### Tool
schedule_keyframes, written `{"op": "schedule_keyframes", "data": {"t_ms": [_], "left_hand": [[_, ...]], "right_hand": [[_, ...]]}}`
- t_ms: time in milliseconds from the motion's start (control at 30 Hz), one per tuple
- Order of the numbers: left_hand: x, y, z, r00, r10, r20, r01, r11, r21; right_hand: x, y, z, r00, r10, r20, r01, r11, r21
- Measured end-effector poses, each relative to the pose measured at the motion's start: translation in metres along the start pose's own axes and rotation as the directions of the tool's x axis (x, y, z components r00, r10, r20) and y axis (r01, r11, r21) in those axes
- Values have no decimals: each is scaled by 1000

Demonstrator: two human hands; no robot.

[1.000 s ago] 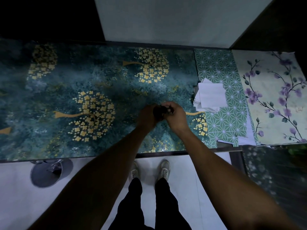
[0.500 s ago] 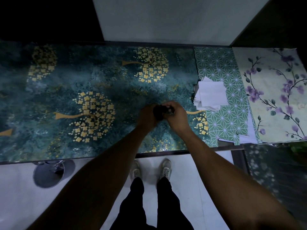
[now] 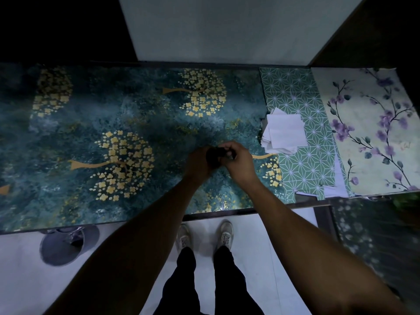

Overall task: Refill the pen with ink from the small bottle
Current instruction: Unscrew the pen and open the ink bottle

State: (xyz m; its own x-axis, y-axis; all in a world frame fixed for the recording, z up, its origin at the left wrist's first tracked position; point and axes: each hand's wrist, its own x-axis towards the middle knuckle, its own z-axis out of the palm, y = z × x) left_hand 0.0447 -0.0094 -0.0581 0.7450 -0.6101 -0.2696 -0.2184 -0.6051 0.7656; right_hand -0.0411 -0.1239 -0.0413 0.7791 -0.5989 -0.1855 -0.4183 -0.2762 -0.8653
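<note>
Over the middle of the table both of my hands meet on a small dark object, which looks like the small ink bottle [image 3: 213, 156]. My left hand [image 3: 197, 163] curls round its body from the left. My right hand [image 3: 236, 161] pinches its top end, a dark cap-like part [image 3: 228, 153], from the right. The light is dim and my fingers hide most of the object. I cannot make out the pen.
The table [image 3: 113, 123] carries a teal cover with gold trees. A stack of white paper squares [image 3: 283, 134] lies on a green star-patterned sheet [image 3: 295, 171] to the right, beside a floral sheet [image 3: 372, 133]. A grey round stool base [image 3: 66, 245] stands on the floor at left.
Both hands stay together on the dark object at the same spot on the table. Only the camera has shifted slightly.
</note>
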Motion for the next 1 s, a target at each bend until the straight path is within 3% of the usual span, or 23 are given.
{"op": "schedule_keyframes", "data": {"t_ms": [233,367,767,1000], "left_hand": [[-1,-1,1,998,-54,23,57,986,-156],[-3,-1,1,999,-31,12,32,994,-101],[-12,5,-5,998,-59,-5,58,992,-109],[-19,0,-9,999,-53,4,53,991,-120]], "right_hand": [[-3,-7,-5,994,110,-6,-103,953,285],[-7,1,-15,981,182,-70,-152,936,317],[-21,37,-44,917,339,-208,-349,937,-8],[-20,42,-54,944,222,-245,-293,904,-310]]}}
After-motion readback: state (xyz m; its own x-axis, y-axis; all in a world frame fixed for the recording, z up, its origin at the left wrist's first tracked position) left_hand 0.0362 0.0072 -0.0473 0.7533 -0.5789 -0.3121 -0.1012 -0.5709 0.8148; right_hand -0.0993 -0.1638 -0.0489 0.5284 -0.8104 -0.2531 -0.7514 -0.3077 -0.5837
